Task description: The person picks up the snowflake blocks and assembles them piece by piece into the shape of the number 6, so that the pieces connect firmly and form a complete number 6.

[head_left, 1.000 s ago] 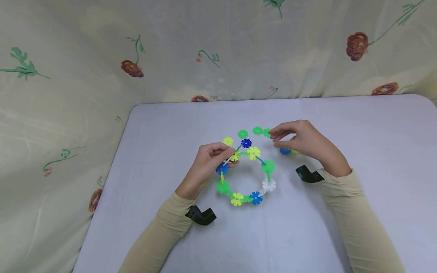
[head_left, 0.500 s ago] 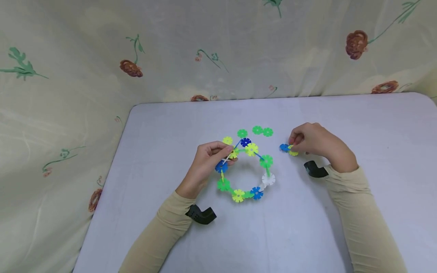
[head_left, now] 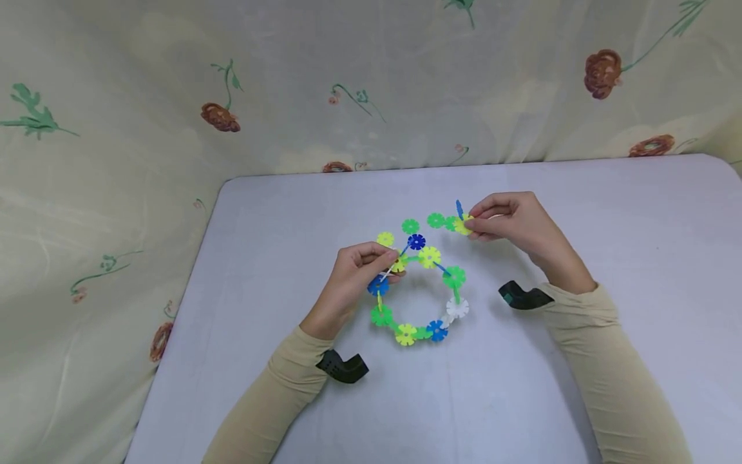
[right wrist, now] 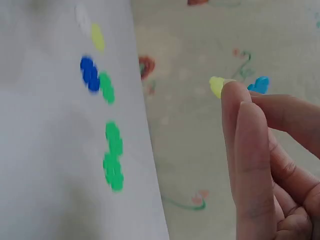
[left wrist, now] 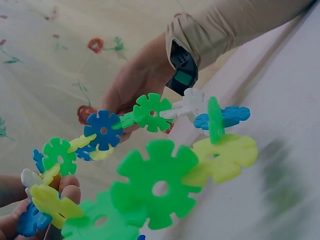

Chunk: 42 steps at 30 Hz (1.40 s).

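Near the middle of the head view, my left hand pinches a ring of notched, flower-shaped plastic discs in green, yellow, blue and white. The left wrist view shows the ring close up, its discs slotted into one another at angles. To the right, my right hand pinches a yellow disc between thumb and fingers. A blue disc is joined to it, seen edge-on. In the right wrist view the fingers cover much of this pair, leaving a bit of yellow and the blue disc showing.
Behind the ring, loose discs lie on the white table: two touching green ones, another green disc, a dark blue disc and a yellow disc. A flowered cloth hangs along the back and left.
The right hand went right to the blue and yellow discs, took hold of them, lifted them and came back left. The left hand keeps its hold on the ring, nearly still.
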{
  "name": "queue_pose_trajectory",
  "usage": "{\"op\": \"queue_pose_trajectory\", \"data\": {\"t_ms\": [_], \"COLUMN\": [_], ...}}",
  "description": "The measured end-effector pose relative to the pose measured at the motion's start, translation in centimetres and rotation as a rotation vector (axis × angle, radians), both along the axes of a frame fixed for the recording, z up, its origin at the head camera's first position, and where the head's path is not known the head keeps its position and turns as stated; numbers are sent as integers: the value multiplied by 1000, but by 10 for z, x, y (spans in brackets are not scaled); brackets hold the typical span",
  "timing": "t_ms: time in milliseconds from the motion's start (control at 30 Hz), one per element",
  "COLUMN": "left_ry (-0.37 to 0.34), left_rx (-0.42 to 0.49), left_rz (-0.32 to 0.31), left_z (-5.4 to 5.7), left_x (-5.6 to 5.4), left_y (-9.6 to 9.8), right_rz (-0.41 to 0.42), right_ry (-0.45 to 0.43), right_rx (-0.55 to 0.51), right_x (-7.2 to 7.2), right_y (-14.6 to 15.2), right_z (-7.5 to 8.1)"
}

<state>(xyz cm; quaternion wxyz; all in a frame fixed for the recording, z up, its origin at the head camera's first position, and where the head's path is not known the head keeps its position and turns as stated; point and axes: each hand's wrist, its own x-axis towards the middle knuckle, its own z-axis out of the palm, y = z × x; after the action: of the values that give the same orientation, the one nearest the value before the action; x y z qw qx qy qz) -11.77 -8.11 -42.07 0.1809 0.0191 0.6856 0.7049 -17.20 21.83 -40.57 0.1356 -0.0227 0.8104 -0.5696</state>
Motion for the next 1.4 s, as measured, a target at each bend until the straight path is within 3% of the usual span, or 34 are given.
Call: {"op": "queue_pose_trajectory", "data": {"t_ms": [100,300,633,1400], "left_ry": [3,-8,-7,16], "left_rx": [5,14,-2,-3], "left_rz": [-1,-11,-41,-43], "left_z": [0,1,1,1], "left_x": [0,0,2,3], "left_y": [1,3,5,4], "right_rz": [20,73,80,110], "right_ry": [-17,-52,-79,-99], "right_rx": [-94,-132,-187,-134], "right_x": [3,12,18,21], "right_y": [-11,-27,-42,-48], "right_z": [2,7,4,7]}}
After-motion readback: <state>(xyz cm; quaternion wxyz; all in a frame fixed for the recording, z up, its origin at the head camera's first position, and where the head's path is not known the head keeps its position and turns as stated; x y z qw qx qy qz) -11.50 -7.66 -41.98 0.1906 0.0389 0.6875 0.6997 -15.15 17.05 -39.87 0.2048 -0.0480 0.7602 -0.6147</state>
